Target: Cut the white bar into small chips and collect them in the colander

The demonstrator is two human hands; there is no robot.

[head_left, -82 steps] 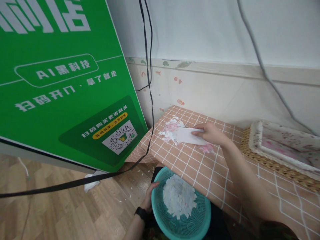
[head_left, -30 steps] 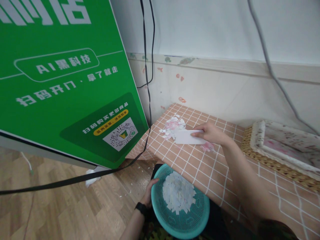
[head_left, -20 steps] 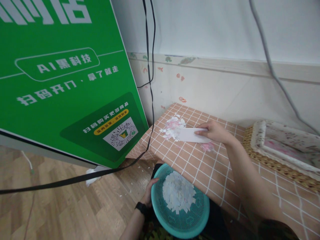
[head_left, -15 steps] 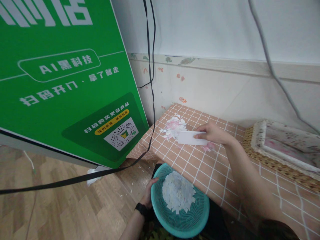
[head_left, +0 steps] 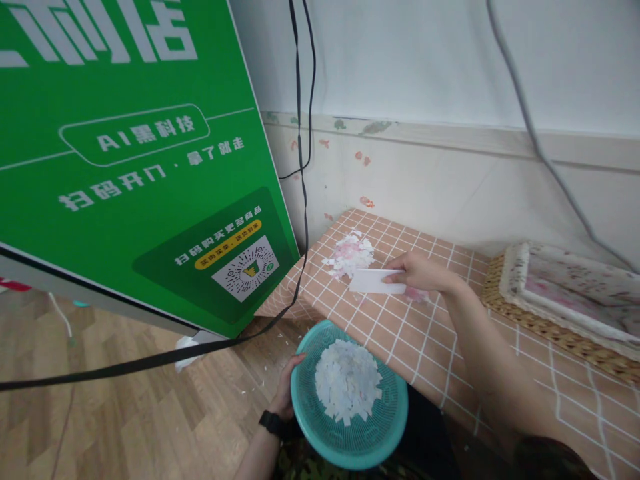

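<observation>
My left hand grips the left rim of a teal plastic colander, which sits low, just below the table edge. Inside it lies a heap of pale paper scraps. My right hand is closed on a flat white card and holds it on edge just above the checked tabletop. Beyond the card's left end is a pile of white and pink paper scraps. A smaller pink patch of scraps shows under my right hand, partly hidden.
A brown tablecloth with white grid lines covers the table. At right stands a cloth-lined wicker basket. A large green sign panel stands at left. A black cable hangs in front of it. Wooden floor lies below.
The card in my right hand has shifted slightly left and toward the table's front edge. My left hand and the colander appear a little farther left; the view has shifted slightly too.
</observation>
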